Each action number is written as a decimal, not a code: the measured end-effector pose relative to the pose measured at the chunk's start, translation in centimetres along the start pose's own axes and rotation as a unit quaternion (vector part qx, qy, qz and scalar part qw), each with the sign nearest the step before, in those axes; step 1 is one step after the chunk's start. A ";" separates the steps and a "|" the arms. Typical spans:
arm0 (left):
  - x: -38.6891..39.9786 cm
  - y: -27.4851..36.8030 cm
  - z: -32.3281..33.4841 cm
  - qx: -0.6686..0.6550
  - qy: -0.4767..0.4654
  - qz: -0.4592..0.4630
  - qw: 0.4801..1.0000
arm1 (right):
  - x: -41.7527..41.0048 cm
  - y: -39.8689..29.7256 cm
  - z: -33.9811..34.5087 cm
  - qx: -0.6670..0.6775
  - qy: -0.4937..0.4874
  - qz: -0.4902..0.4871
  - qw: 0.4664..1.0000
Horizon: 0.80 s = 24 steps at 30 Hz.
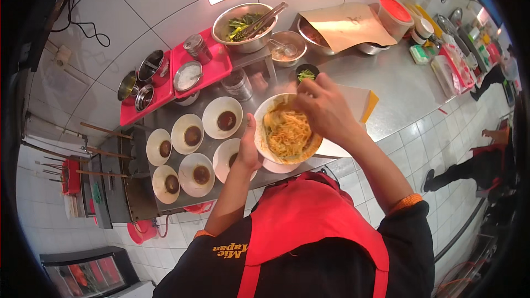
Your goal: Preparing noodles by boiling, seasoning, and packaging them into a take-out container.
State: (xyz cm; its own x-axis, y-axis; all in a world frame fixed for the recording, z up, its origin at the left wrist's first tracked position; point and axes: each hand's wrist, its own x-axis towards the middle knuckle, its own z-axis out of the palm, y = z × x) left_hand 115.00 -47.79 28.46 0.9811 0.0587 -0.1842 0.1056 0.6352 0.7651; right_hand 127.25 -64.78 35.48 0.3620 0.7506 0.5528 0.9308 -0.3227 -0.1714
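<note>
A white bowl of sauced noodles [288,132] is in front of my red apron. My left hand [249,145] grips the bowl's left side, thumb up along its outer wall. Over the bowl's right rim is my right hand [325,109], its fingers bent together. Whatever these fingers may hold is hidden by the hand. Part of another white dish [281,167] shows below the noodle bowl. Just beyond my right hand stands a small black bowl of chopped greens [307,73]. Left of my left hand, several white bowls [198,174] contain dark sauce; my forearm partly covers the nearest one.
Pink trays [219,63] bear a shaker and a bowl of white granules [188,75]. Behind stands a steel bowl of leafy greens with tongs [244,29]. Brown paper [348,25] covers another bowl. A cooking station with wooden handles [105,151] is left; a person [476,169] stands right.
</note>
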 end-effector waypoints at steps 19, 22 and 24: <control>-1.0 -3.6 -1.6 -0.049 0.131 0.113 0.984 | -3.1 -3.8 -2.5 -0.222 0.098 0.197 0.950; 0.0 -4.1 -0.8 -0.029 0.130 0.094 0.987 | -6.0 -1.3 3.1 -0.023 0.046 0.256 0.965; 0.6 -4.4 -0.7 -0.035 0.122 0.100 0.987 | -6.9 -0.3 4.8 0.351 0.034 0.447 0.822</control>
State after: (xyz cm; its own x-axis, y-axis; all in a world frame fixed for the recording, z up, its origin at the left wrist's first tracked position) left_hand 114.97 -49.99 24.55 0.9118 0.3671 -0.1842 -0.1061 0.6439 0.7577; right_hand 124.72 -67.05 27.81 0.9356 0.3528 -0.0101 0.1021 -0.2981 -0.9491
